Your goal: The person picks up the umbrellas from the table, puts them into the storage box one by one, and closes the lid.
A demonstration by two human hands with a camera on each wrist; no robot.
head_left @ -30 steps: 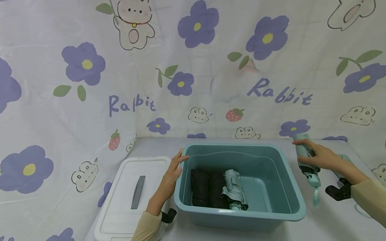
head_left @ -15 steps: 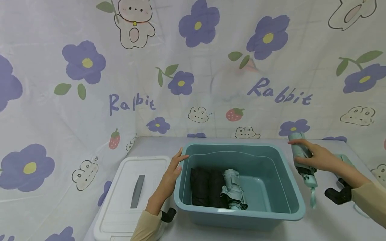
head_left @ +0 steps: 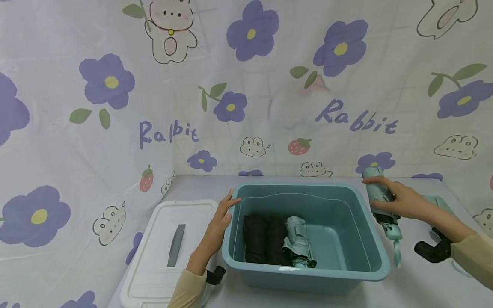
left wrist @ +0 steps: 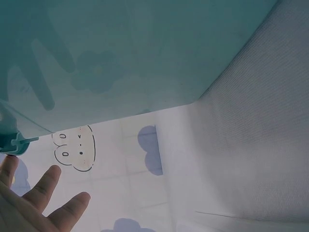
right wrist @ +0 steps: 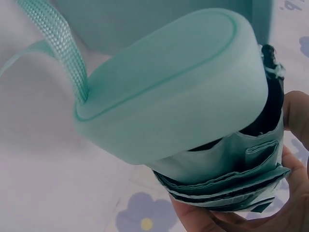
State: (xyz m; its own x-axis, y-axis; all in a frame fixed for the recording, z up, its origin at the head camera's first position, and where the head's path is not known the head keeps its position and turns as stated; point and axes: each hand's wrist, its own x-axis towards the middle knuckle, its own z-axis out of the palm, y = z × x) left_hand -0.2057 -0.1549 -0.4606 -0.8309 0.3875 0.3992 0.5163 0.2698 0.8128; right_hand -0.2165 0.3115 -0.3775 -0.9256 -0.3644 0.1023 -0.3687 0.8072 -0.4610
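Observation:
A light green folding umbrella point(head_left: 379, 194), folded up, is in my right hand point(head_left: 410, 201). The fingers and thumb grip its fabric, and its handle with a wrist strap points down toward me. Close up in the right wrist view are the pale green handle point(right wrist: 178, 92) and the fabric folds. The umbrella is just right of a teal storage bin point(head_left: 308, 276). My left hand point(head_left: 217, 224) rests at the bin's left rim with fingers extended; the left wrist view shows them spread. In the bin's left half lie two black rolled bundles point(head_left: 256, 239) and another light green folded umbrella point(head_left: 298, 239).
A white lid point(head_left: 154, 256) with a grey handle lies left of the bin. Partly behind my right forearm is another pale green object point(head_left: 439, 203) on the table. A patterned cloth point(head_left: 269, 128) hangs behind the table.
My right hand has moved slightly left, bringing the umbrella closer to the bin's right rim. The left hand and the bin have stayed in place.

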